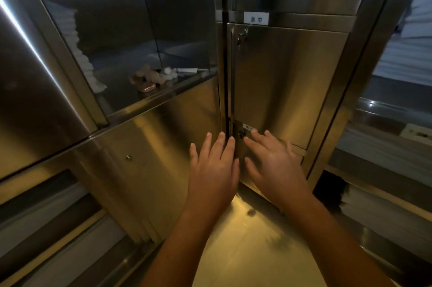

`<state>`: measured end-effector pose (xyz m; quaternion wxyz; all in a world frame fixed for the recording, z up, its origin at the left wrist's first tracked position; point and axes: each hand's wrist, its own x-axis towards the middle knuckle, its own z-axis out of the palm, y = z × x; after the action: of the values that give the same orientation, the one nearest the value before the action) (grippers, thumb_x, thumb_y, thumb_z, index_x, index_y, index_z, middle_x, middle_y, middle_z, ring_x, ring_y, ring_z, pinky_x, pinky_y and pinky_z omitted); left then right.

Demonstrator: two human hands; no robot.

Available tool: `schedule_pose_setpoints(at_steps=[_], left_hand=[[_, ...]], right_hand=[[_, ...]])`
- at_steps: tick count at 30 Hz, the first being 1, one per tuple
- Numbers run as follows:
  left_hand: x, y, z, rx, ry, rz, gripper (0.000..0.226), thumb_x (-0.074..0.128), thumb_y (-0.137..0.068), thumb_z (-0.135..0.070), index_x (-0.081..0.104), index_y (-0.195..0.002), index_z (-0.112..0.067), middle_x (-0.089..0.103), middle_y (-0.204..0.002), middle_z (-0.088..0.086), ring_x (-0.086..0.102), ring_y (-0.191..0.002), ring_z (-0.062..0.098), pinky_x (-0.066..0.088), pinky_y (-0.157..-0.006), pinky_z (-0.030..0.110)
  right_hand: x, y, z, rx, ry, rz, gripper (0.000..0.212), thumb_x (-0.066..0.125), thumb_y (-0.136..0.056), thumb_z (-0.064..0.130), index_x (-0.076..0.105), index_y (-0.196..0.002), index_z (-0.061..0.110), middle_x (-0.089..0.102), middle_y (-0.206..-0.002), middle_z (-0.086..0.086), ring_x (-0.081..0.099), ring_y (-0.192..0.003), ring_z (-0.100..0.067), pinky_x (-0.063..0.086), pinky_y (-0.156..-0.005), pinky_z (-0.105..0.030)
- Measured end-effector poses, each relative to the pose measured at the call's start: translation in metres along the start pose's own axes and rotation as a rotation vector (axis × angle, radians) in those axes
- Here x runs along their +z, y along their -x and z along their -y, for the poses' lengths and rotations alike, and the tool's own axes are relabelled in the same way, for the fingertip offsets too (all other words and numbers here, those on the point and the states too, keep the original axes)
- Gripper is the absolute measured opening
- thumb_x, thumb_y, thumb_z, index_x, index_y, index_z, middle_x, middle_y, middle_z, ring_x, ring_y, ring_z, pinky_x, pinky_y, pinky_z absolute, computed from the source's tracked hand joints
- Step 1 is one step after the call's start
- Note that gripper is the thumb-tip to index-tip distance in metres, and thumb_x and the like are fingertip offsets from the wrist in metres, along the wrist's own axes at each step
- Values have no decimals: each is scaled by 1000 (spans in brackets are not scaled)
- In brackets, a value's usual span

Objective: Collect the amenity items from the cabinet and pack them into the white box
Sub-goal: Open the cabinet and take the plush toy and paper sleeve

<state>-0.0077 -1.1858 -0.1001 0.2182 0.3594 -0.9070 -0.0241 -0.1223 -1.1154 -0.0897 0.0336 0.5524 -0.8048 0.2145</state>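
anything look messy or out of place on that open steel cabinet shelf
Only the small pinkish and white amenity items: they lie in a loose jumble near the front lip of the steel shelf, unlike the stacked white towels at its left. No visible damage.

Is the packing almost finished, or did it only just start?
Only just started. Nothing looks packed: the small amenity items lie on the cabinet shelf, and no white box is in view. The left hand and right hand are empty, fingers straight, at the lower doors near a lock. Left to do: grab the items and pack them.
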Motion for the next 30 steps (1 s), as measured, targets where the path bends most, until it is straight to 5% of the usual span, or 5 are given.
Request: schedule_pose_setpoints(at_steps=[15, 30], left_hand=[[77, -186, 33, -146, -25, -57, 51, 28, -97, -38, 19, -145, -26, 18, -154, -3, 4, -142, 17, -3, -111, 41], [102, -267, 139, -334, -97, -125, 48, 46, -94, -29, 37, -140, -18, 37, -146, 6, 23, -139, 24, 1, -107, 42]], right_hand=[[49, -206, -76, -162, -49, 37, 47, 44, -93, 34, 35, -139, 30, 30, -149, 8, 17, -139, -13, 5, -111, -43], [120, -350, -39, -381, -128, 156, 48, 43, -94, 35, 32, -140, 31, 27, -150, 9, 15, -140, -12, 5, -113, -44]])
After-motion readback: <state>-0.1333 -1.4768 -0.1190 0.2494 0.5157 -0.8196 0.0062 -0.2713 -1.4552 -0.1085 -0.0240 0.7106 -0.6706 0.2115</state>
